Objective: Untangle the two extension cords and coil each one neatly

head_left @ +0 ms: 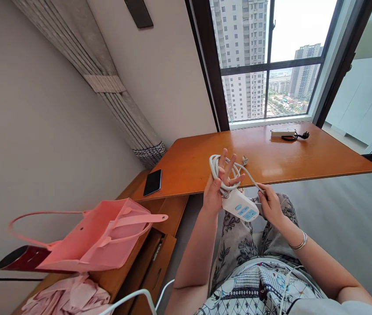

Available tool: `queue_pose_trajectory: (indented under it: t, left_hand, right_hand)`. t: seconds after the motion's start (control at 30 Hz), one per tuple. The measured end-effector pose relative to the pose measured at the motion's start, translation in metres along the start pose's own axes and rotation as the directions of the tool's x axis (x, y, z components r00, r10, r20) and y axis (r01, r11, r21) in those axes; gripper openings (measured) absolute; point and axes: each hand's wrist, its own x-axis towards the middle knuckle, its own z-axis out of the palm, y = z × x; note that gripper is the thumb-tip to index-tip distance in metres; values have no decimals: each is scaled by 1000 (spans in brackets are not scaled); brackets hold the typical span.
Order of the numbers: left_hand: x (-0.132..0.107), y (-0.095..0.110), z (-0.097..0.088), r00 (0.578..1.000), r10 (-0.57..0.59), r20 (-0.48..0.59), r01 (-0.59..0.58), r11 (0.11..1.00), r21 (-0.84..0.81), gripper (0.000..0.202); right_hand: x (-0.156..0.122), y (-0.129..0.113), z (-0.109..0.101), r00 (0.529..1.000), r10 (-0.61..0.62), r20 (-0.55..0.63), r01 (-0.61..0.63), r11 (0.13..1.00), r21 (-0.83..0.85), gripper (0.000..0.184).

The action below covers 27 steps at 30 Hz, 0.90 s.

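Note:
A white power strip (240, 207) with pale blue socket faces hangs tilted over my lap, near the front edge of the wooden table. Loops of its white cord (214, 166) lie around the raised fingers of my left hand (215, 194). Those fingers are spread, and the thumb rests against the coil near the strip's end. My right hand (271, 204) pinches a stretch of the cord to the right of the coil. Just beyond the coil, the plug (244, 161) appears at or above the tabletop; whether it touches is unclear.
On the wooden table (186, 162) lie a dark phone (152, 182) at the left and another power strip (283, 132) with a black cord at the far right. A pink bag (97, 236) and pink cloth (69, 297) sit on the lower left surface, above an open drawer (159, 262).

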Motion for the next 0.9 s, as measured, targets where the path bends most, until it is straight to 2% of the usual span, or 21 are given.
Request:
queue_pose_trajectory:
  t: [0.07,0.13,0.27,0.37,0.43,0.5,0.57,0.67,0.77,0.83,0.9]
  left_hand:
    - [1,-1,-3,1000,0,25,0,1000,17,38]
    - [1,-3,-5,998,-8,57,5,998,61,37]
    - [0,-8,-9,991,-37,127,8,975,220,30]
    - [-2,-13,-10,982,-90,168,38,956,292,23]
    - [-3,-16,-11,965,-149,218,73,943,325,19]
    - [-4,-18,-14,939,-225,260,130,932,339,20]
    - [-5,-19,-17,917,-291,273,194,923,332,26]
    - [-7,-22,-22,880,-377,289,290,908,303,39]
    - [-10,-26,-23,806,-484,341,402,870,286,52]
    - [-12,-28,-23,759,-532,376,462,846,265,54]
    - [-13,-28,-22,732,-545,410,490,838,240,52]
  right_hand:
    - [7,-6,-15,986,-155,61,163,973,-166,33]
    - [15,-16,-30,945,-257,200,308,907,-287,37]
    - [32,-46,-51,817,-315,483,543,702,-461,37]
    - [40,-72,-56,701,-312,642,670,597,-441,33]
    - [44,-88,-57,638,-340,691,719,586,-374,31]
    - [46,-100,-59,597,-396,698,740,606,-290,31]
    - [50,-108,-62,593,-427,682,728,646,-229,31]
    - [58,-112,-68,638,-440,631,689,692,-214,25]
    - [68,-114,-69,683,-487,545,685,686,-246,37]
    - [74,-116,-68,696,-514,501,688,678,-260,43]
    - [79,-117,-67,703,-515,490,680,689,-251,45]
